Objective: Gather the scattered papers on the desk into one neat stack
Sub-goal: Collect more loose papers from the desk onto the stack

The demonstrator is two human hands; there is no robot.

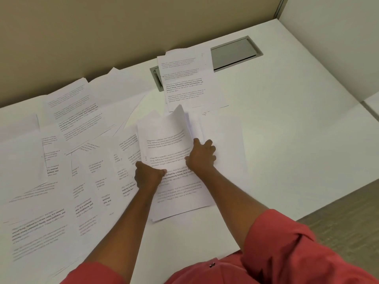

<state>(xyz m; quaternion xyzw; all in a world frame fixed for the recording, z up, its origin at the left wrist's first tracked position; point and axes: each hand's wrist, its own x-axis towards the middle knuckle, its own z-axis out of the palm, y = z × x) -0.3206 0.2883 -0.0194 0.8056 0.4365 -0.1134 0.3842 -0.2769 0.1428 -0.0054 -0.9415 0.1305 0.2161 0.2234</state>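
A bundle of printed sheets [164, 138] is lifted at the desk's middle, its top edge curling up. My left hand [147, 176] grips the bundle's lower left edge. On its right edge my right hand [202, 155] holds it, fingers spread over the side. Under the bundle lies a printed sheet [180, 193] flat on the desk. Many loose printed papers [61, 160] overlap across the left half of the white desk [287, 140]. Another small pile [184, 78] lies at the back, partly over a cable hatch. A blank sheet [223, 140] lies right of my right hand.
A grey metal cable hatch [235, 52] is set into the desk at the back. A beige partition [102, 27] runs along the far edge and a white panel [338, 48] closes the right side. The desk's right edge drops to wood flooring [348, 212].
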